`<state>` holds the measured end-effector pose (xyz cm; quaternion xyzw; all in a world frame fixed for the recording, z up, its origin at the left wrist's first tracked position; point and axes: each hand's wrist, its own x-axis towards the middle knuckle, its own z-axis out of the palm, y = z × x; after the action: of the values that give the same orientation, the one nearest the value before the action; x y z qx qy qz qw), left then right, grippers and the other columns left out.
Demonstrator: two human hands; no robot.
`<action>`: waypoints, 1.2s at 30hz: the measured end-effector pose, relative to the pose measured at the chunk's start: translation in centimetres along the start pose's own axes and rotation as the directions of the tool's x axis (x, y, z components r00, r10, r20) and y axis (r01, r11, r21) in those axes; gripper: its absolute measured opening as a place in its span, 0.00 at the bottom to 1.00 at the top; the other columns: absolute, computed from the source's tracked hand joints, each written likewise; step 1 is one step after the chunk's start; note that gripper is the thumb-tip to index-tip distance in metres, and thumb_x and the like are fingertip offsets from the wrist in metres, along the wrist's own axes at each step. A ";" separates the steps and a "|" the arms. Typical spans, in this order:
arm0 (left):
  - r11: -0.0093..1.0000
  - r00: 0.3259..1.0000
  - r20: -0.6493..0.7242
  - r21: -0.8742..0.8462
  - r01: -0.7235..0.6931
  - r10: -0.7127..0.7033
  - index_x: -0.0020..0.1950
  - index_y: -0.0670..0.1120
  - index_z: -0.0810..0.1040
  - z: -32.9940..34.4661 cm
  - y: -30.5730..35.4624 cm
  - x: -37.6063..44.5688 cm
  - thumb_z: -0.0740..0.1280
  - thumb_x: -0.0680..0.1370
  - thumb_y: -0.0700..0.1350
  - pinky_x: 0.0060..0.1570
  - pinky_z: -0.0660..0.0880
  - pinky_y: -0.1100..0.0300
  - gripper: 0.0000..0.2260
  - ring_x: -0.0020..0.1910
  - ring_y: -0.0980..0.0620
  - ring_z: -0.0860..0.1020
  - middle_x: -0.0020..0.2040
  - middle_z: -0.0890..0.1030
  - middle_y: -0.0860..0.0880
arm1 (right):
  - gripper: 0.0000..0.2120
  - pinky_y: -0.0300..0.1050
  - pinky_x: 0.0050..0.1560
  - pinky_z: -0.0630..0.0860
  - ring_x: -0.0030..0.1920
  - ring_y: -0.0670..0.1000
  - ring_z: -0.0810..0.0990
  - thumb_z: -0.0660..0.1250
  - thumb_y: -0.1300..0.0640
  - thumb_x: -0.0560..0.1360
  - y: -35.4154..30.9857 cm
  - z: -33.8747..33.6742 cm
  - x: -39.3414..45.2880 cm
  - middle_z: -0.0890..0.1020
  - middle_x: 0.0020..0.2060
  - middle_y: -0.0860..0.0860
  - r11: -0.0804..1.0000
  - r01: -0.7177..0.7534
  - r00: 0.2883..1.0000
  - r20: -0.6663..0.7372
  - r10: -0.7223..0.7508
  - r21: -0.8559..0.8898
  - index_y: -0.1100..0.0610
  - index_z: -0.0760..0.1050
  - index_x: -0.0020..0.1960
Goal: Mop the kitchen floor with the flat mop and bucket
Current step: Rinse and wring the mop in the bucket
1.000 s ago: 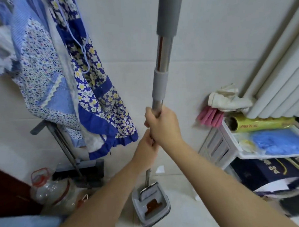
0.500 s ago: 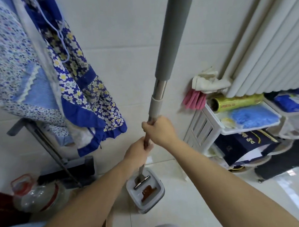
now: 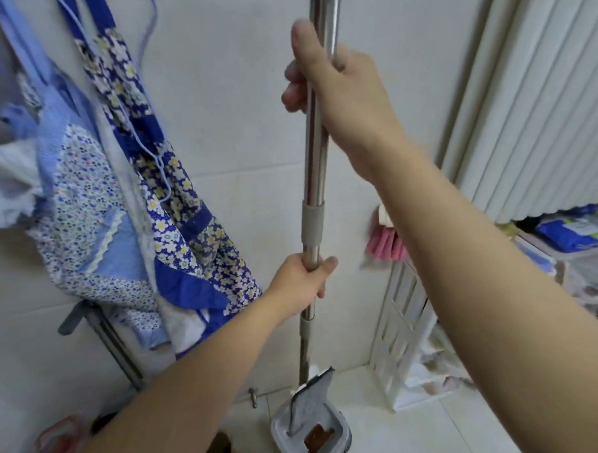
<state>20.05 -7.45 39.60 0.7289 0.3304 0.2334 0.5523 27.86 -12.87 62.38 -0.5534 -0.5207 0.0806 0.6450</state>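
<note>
The flat mop's steel pole (image 3: 316, 150) stands almost upright in the middle of the view. My right hand (image 3: 332, 88) grips it high up, just under the grey top sleeve. My left hand (image 3: 301, 277) holds the pole lower down, below a grey collar. The grey mop pad (image 3: 312, 397) hangs folded, partly lifted out of a slot in the grey bucket (image 3: 344, 440) on the white tiled floor. Brown water shows in the bucket's other slot.
Blue flowered aprons (image 3: 173, 204) hang on the left over a grey stand (image 3: 107, 337). A white slatted shelf unit (image 3: 402, 345) with pink gloves (image 3: 384, 246) stands right of the bucket, under a white ribbed radiator (image 3: 542, 96). A plastic jug (image 3: 60, 442) sits bottom left.
My right hand has slid up the pole, away from my left hand. The mop has risen, so the pad now sticks up out of the bucket.
</note>
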 end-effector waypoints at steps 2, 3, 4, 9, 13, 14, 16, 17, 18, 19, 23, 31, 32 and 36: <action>0.994 0.983 -0.152 -0.062 0.091 -0.100 0.37 0.47 0.72 2.2 -2.2 0.1 0.70 0.81 0.54 0.42 0.76 0.49 0.17 0.30 0.48 0.74 0.28 0.75 0.48 | 0.17 0.45 0.58 0.77 0.55 0.49 0.83 0.57 0.38 0.80 5.7 -0.8 -4.6 0.84 0.50 0.47 0.991 -0.129 0.992 -0.001 0.129 0.031 0.48 0.78 0.52; 0.993 0.967 -0.231 -0.079 0.088 -0.104 0.38 0.47 0.72 2.4 -2.3 0.2 0.70 0.80 0.55 0.39 0.74 0.52 0.17 0.29 0.48 0.74 0.29 0.75 0.48 | 0.13 0.45 0.60 0.76 0.57 0.49 0.82 0.58 0.40 0.81 9.0 -1.2 -7.8 0.82 0.54 0.46 0.978 -0.208 0.978 -0.032 0.208 0.010 0.45 0.76 0.55; 0.995 0.966 -0.246 -0.076 0.065 -0.082 0.38 0.47 0.72 3.5 -2.1 0.3 0.70 0.80 0.56 0.37 0.74 0.53 0.17 0.29 0.47 0.77 0.28 0.76 0.49 | 0.09 0.43 0.57 0.75 0.55 0.48 0.81 0.62 0.44 0.82 12.8 -2.4 -12.0 0.81 0.55 0.46 0.938 -0.335 0.940 -0.104 0.325 -0.088 0.46 0.76 0.58; 0.983 0.979 -0.108 -0.051 -0.178 0.172 0.35 0.49 0.74 9.3 4.4 -1.1 0.69 0.80 0.58 0.31 0.81 0.57 0.18 0.30 0.51 0.84 0.23 0.76 0.54 | 0.06 0.46 0.46 0.72 0.48 0.54 0.78 0.65 0.53 0.80 24.6 -7.5 -33.1 0.78 0.45 0.50 0.255 -0.894 0.348 -0.211 0.913 -0.369 0.55 0.75 0.54; 0.940 0.944 -0.117 -0.113 -0.322 0.309 0.40 0.43 0.78 16.6 9.7 -4.0 0.69 0.79 0.59 0.31 0.78 0.57 0.20 0.33 0.49 0.83 0.31 0.80 0.47 | 0.45 0.51 0.53 0.76 0.56 0.55 0.73 0.72 0.41 0.75 25.0 -9.9 -37.4 0.70 0.70 0.53 -0.066 -0.998 -0.066 -0.047 0.997 0.004 0.52 0.51 0.82; 0.930 0.935 -0.129 -0.125 -0.347 0.331 0.40 0.43 0.77 19.1 11.1 -5.1 0.70 0.79 0.59 0.32 0.75 0.58 0.20 0.32 0.50 0.80 0.32 0.80 0.45 | 0.47 0.53 0.54 0.75 0.57 0.56 0.71 0.73 0.41 0.74 25.1 -11.1 -38.2 0.69 0.72 0.52 -0.078 -0.994 -0.082 -0.036 0.996 0.081 0.50 0.49 0.82; 0.910 0.915 -0.148 -0.132 -0.394 0.375 0.39 0.41 0.73 23.3 13.5 -6.7 0.71 0.79 0.58 0.33 0.70 0.58 0.21 0.31 0.50 0.72 0.31 0.75 0.44 | 0.41 0.52 0.53 0.74 0.56 0.56 0.72 0.74 0.45 0.73 25.6 -12.8 -39.9 0.72 0.65 0.53 -0.039 -0.989 -0.056 -0.115 0.992 0.141 0.54 0.55 0.77; 0.906 0.910 -0.136 -0.121 -0.407 0.391 0.39 0.41 0.71 25.2 14.9 -7.5 0.70 0.79 0.58 0.33 0.68 0.58 0.22 0.30 0.51 0.69 0.31 0.73 0.46 | 0.35 0.51 0.52 0.75 0.55 0.56 0.75 0.73 0.47 0.74 25.7 -13.9 -40.6 0.75 0.61 0.55 -0.005 -0.993 -0.029 -0.204 0.978 0.117 0.57 0.60 0.74; 0.902 0.907 -0.111 -0.110 -0.417 0.406 0.40 0.41 0.72 26.8 16.0 -7.9 0.70 0.79 0.58 0.33 0.67 0.58 0.22 0.30 0.53 0.68 0.31 0.72 0.48 | 0.29 0.50 0.51 0.77 0.53 0.57 0.78 0.70 0.49 0.75 25.9 -15.0 -41.3 0.78 0.58 0.56 0.021 -0.998 0.004 -0.317 0.948 0.050 0.59 0.65 0.70; 0.904 0.912 -0.066 -0.123 -0.409 0.404 0.41 0.41 0.73 29.3 17.4 -8.9 0.70 0.79 0.58 0.32 0.67 0.58 0.21 0.30 0.54 0.69 0.31 0.72 0.50 | 0.22 0.50 0.52 0.79 0.53 0.57 0.81 0.67 0.49 0.77 25.8 -17.2 -42.4 0.81 0.56 0.56 0.027 -0.999 0.036 -0.408 0.912 -0.027 0.58 0.69 0.66; 0.934 0.961 0.089 -0.274 -0.228 0.260 0.30 0.50 0.68 36.4 20.1 -11.7 0.69 0.79 0.54 0.27 0.66 0.65 0.20 0.24 0.58 0.67 0.23 0.69 0.56 | 0.11 0.47 0.39 0.73 0.43 0.55 0.80 0.59 0.46 0.83 25.0 -25.8 -46.4 0.78 0.43 0.49 0.073 -0.973 0.189 -0.581 0.792 -0.218 0.53 0.69 0.52; 0.878 0.980 0.115 -0.471 -0.092 0.164 0.32 0.50 0.63 46.7 22.5 -13.8 0.64 0.71 0.42 0.25 0.59 0.58 0.12 0.22 0.50 0.59 0.25 0.60 0.50 | 0.07 0.56 0.44 0.82 0.42 0.55 0.79 0.58 0.56 0.83 24.6 -42.3 -60.7 0.79 0.45 0.56 0.153 -0.972 -0.020 -0.717 0.697 0.177 0.59 0.71 0.54; 0.869 0.982 0.122 -0.490 -0.069 0.147 0.32 0.50 0.62 47.7 22.8 -13.7 0.64 0.71 0.41 0.25 0.59 0.59 0.13 0.21 0.51 0.58 0.24 0.60 0.51 | 0.08 0.59 0.47 0.83 0.44 0.57 0.80 0.59 0.57 0.83 24.4 -44.0 -62.6 0.79 0.47 0.57 0.186 -0.927 -0.107 -0.705 0.701 0.325 0.60 0.72 0.56; 0.853 0.983 0.172 -0.521 0.030 0.071 0.31 0.50 0.59 52.2 23.5 -14.3 0.63 0.69 0.42 0.28 0.55 0.58 0.13 0.24 0.50 0.54 0.23 0.57 0.50 | 0.12 0.56 0.48 0.83 0.47 0.62 0.82 0.62 0.57 0.84 23.4 -49.3 -70.3 0.80 0.55 0.64 0.173 -0.677 -0.355 -0.523 0.775 0.716 0.64 0.72 0.63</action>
<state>52.53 -56.01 47.85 0.5740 0.1942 0.2512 0.7547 45.13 -83.02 10.41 -0.6580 0.3970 0.1984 0.6084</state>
